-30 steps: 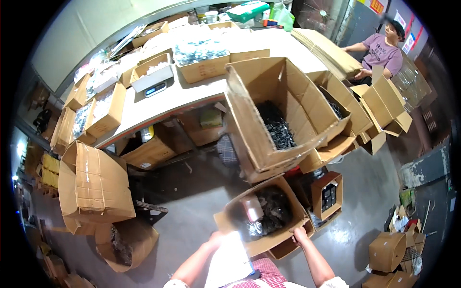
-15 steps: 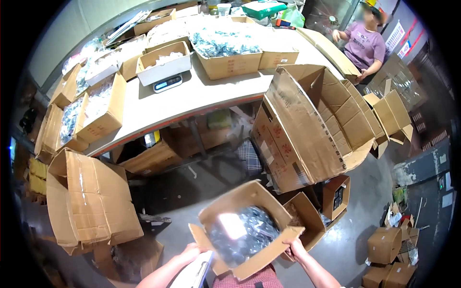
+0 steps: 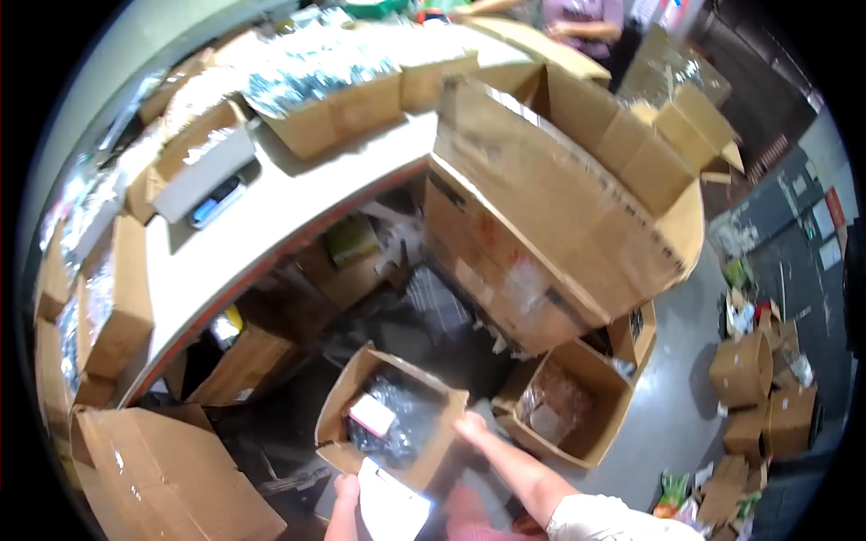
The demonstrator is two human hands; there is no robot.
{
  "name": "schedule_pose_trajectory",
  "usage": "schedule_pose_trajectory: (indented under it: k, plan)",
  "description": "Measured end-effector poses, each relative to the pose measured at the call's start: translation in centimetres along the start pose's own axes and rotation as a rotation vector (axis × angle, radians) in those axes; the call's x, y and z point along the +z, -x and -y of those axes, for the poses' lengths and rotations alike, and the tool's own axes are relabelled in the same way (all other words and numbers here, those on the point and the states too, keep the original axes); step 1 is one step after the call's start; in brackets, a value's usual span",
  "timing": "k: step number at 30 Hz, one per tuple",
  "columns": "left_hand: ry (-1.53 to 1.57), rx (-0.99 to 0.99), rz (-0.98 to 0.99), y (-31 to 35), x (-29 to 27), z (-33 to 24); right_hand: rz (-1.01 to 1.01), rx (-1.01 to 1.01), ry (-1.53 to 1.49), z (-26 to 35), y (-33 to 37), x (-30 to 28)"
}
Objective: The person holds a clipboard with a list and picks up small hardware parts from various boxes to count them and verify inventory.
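An open cardboard box point(image 3: 448, 442) is held low in front of me, with dark clear-plastic bags point(image 3: 403, 424) and a small white card or packet point(image 3: 372, 414) inside. My right hand point(image 3: 469, 427) is closed on its right edge. My left hand point(image 3: 346, 488) is closed at the near left corner, its fingertips partly hidden. Between that hand and my body a clipboard with white paper point(image 3: 392, 505) leans against the box's near side. What keeps the clipboard there cannot be made out.
A very large open carton point(image 3: 541, 207) stands beside the white worktable point(image 3: 289, 194), which bears several filled boxes. Below the carton sits an open box point(image 3: 577, 442) with plastic-wrapped contents. Another carton point(image 3: 171, 469) is at lower left. A person point(image 3: 585, 22) is at the far side.
The view has turned to the right and the worktable has shifted left. Both hands and the held box have moved left in the picture, with the box now tilted less toward me.
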State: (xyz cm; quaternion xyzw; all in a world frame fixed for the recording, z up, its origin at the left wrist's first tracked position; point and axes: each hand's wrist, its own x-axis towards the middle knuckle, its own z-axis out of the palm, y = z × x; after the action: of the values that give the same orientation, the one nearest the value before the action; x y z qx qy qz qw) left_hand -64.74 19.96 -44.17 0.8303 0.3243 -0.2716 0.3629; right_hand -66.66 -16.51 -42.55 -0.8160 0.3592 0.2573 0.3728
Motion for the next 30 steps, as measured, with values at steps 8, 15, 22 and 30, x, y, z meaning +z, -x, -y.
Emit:
schedule_pose_trajectory:
  k: [8,15,22,30]
  plan:
    - [0.277,0.027,0.27,2.8,9.0,5.3,-0.128,-0.102,0.244,-9.8,-2.6,-1.8]
    - [0.816,-0.163,-0.047,14.1,8.6,18.5,-0.021,0.215,-0.254,-17.3,-7.5,-4.6]
    - [1.08,-0.354,-0.422,34.9,7.1,34.1,0.024,0.052,0.135,-22.7,-2.8,1.2]
    - [1.266,-0.39,-0.773,59.5,7.6,44.5,0.26,-0.394,0.567,-32.8,15.7,-1.3]
